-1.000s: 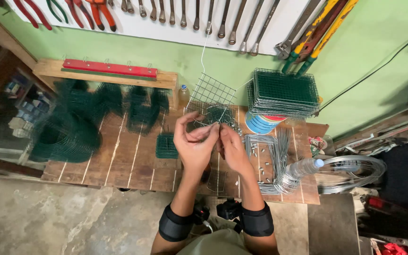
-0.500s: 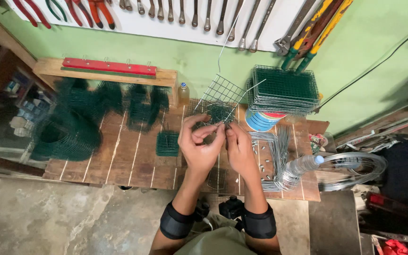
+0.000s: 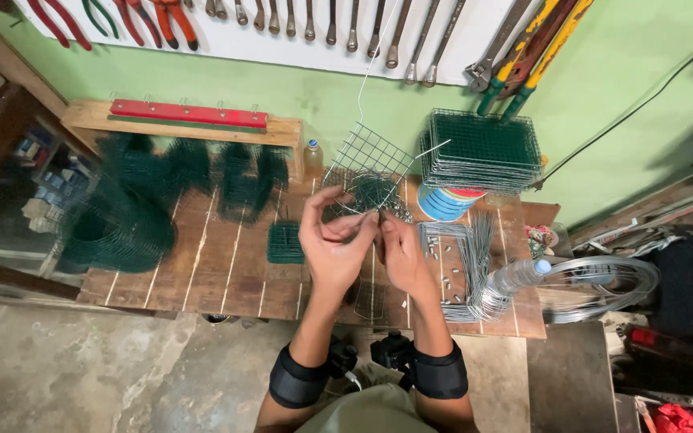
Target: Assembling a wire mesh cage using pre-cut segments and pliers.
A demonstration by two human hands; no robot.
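Both hands meet at frame centre, above the wooden worktop [image 3: 226, 273]. Left hand [image 3: 332, 240] & right hand [image 3: 399, 252] each have fingers pressed together in a pinch on the near edge of a small wire mesh piece [image 3: 366, 172], which tilts up toward the wall, w/ one long wire end sticking up toward top centre. Grip on both = tight fingertip pinch on wire; can't tell if a small tool is in the right hand.

Step in hand, by the look of it: bending or fastening a wire edge of the mesh piece, mid-assembly. Next move prob. calls for a steady hold w/ left while right works the wire end round the frame, keeping the loose end clear of the face.

Around: stack of green mesh panels [image 3: 483, 148] upper right, bent wire pieces [image 3: 459, 256] right of hands, green mesh rolls [image 3: 118, 216] left, wire coil [image 3: 603, 281] far right, plastic bottle [image 3: 515, 277].
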